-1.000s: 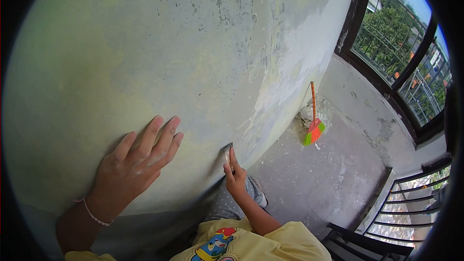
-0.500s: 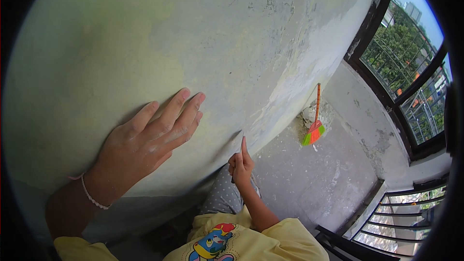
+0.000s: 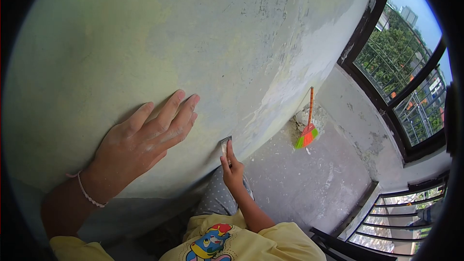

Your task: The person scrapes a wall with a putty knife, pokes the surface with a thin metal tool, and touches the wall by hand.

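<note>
My left hand [image 3: 140, 137] lies against the patchy, pale green wall [image 3: 111, 43] with its fingers spread. Lower and to the right, my right hand [image 3: 233, 168] is closed around a scraper [image 3: 224, 146]. The index finger stretches along the tool, and its flat blade meets the wall near the lower edge. My fingers hide most of the handle. Above and to the right of the blade, the wall has worn, flaking paint with dark specks and whitish streaks.
A broom [image 3: 308, 134] with orange and green bristles leans in the corner beside a heap of rubble [image 3: 300, 117]. Pale flecks dot the grey floor [image 3: 309, 179]. A dark-framed window [image 3: 386, 106] is at the upper right, and a barred railing [image 3: 386, 227] at the lower right.
My right hand has shifted left and slightly down with the scraper, whose blade has turned from edge-on to showing its flat face. My left hand stays on the wall. The view has moved slightly.
</note>
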Tool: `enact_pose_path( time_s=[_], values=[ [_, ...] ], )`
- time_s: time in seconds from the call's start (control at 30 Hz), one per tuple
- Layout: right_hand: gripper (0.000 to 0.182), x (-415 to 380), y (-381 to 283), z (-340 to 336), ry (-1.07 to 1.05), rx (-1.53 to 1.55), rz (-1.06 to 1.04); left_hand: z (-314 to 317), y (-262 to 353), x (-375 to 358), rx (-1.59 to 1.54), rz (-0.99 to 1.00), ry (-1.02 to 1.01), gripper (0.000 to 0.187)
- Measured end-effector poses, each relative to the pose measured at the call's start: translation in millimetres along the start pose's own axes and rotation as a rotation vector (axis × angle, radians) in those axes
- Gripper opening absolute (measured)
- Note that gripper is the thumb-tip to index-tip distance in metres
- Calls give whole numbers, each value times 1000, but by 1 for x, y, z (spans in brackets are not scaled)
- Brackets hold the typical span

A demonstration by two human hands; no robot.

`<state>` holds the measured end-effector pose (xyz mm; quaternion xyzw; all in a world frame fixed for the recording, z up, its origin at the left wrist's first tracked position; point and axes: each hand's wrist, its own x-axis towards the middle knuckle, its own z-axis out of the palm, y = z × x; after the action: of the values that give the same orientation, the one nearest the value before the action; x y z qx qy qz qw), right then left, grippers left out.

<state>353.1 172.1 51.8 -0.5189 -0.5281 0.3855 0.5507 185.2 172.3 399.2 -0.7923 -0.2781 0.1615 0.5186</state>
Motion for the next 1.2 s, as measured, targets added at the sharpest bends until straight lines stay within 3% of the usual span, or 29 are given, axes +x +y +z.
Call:
enact_pose_path(
  time_s=[0.07, 0.33, 0.4, 0.43, 0.53, 0.57, 0.6, 0.67, 0.77, 1.0, 1.2],
  values=[
    [56, 10, 2, -4, -4, 70, -52, 1, 0, 0, 22, -5, 4, 56],
    [55, 5, -9, -2, -26, 174, 77, 2, 3, 2, 40, -15, 9, 56],
    [56, -3, -22, 4, -70, 113, 233, 0, 1, 2, 20, -11, 7, 57],
    [57, -4, -14, 10, 2, 112, 74, 0, 0, 2, 31, -17, 21, 57],
    [58, -3, 0, 7, -37, 166, 60, -1, -3, 1, 57, 7, 17, 58],
    [57, -2, 10, 9, 30, -24, -102, -2, -2, 1, 42, 11, 8, 58],
    [57, 8, 2, 3, 29, -21, -98, -2, -1, 0, 25, 15, -1, 58],
    [55, 49, -26, -20, 244, 501, 312, 1, -1, 1, 28, 17, 5, 59],
    [53, 89, -30, -45, 372, 417, 135, 2, 2, 0, 25, 3, 20, 61],
    [55, -6, -11, 8, 115, 433, 192, -4, -2, -1, -5, 14, -6, 63],
    [56, -3, -21, 14, 91, 335, 121, -1, 0, -1, -27, 5, 22, 62]
  ],
)
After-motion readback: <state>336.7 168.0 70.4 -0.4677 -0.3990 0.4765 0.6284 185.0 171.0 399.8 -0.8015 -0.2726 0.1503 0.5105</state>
